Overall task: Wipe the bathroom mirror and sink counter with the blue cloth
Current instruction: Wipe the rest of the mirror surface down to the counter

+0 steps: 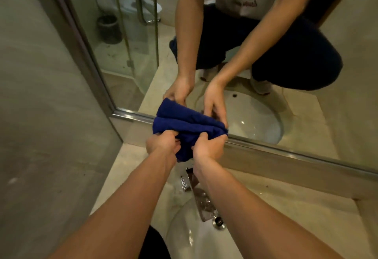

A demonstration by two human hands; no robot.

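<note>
Bathroom mirror (255, 33) | shirt print unreadable | hands — left (162, 143), right (206, 148) — grip blue cloth (190, 128)

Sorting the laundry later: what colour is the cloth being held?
Dark blue cloth, plain, clearest in the head view.

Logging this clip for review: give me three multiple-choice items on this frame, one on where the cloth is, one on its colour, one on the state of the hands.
1. Where is the cloth?
A. lying in the sink basin
B. held at the mirror's lower edge
C. hanging on the shower door

2. What colour is the cloth?
A. white
B. green
C. dark blue

3. What are the hands doing?
A. both grip the cloth
B. only the right grips it
C. both rest flat on the counter

Answers:
1 B: it sits bunched against the mirror just above the frame, over the faucet.
2 C: the fabric is deep blue.
3 A: the left hand and right hand curl their fingers into its lower folds.
</note>
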